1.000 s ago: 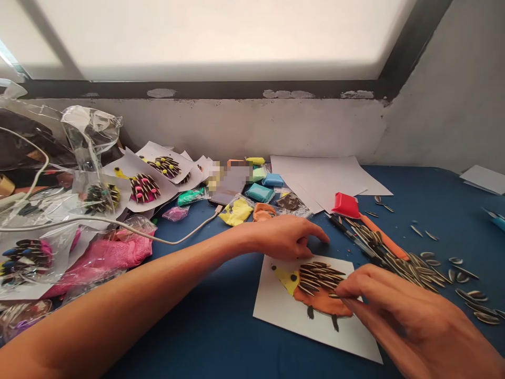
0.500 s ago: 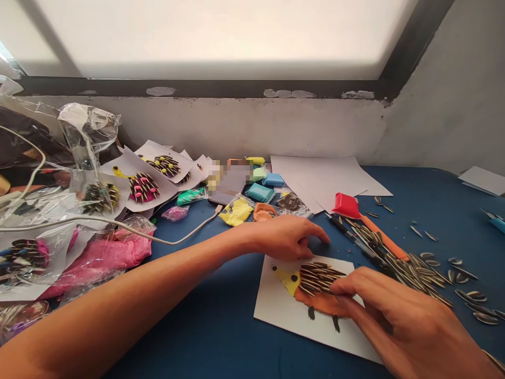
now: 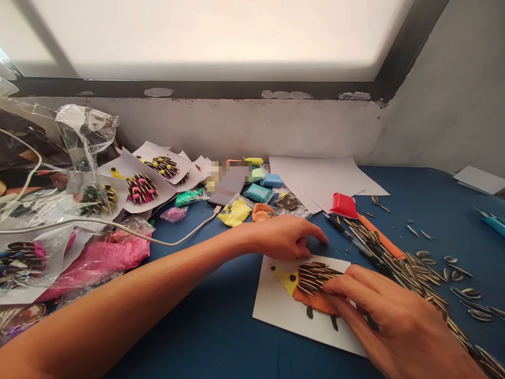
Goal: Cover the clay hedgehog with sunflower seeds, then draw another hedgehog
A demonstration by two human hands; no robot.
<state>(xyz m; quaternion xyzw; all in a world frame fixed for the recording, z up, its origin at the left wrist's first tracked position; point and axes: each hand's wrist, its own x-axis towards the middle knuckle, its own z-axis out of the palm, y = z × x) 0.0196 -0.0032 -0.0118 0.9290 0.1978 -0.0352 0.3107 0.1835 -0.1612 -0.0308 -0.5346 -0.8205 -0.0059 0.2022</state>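
Note:
A white sheet of paper (image 3: pixel 272 302) bears a hedgehog figure with a yellow clay head (image 3: pixel 284 279), an orange clay body (image 3: pixel 315 301) and two dark feet. Rows of striped sunflower seeds (image 3: pixel 313 277) stick in the upper body as spines. My right hand (image 3: pixel 398 318) pinches a sunflower seed, mostly hidden by the fingertips, against the body just right of these rows. At the sheet's top edge rests my left hand (image 3: pixel 286 237), index finger stretched out to the right, thumb near the paper, nothing held.
Loose sunflower seeds (image 3: pixel 418 273) lie to the right, beside pens (image 3: pixel 361 245), an orange strip (image 3: pixel 382 237) and a red packet (image 3: pixel 344 205). Clay packets (image 3: pixel 258 193), a phone (image 3: pixel 229 184) with a white cable (image 3: pixel 177 243) and finished hedgehog sheets (image 3: pixel 145 202) fill the back and left.
My right hand has shifted slightly left over the orange body, fingertips closer to the seed rows. My left hand stays at the sheet's top edge. The whole view has shifted a little.

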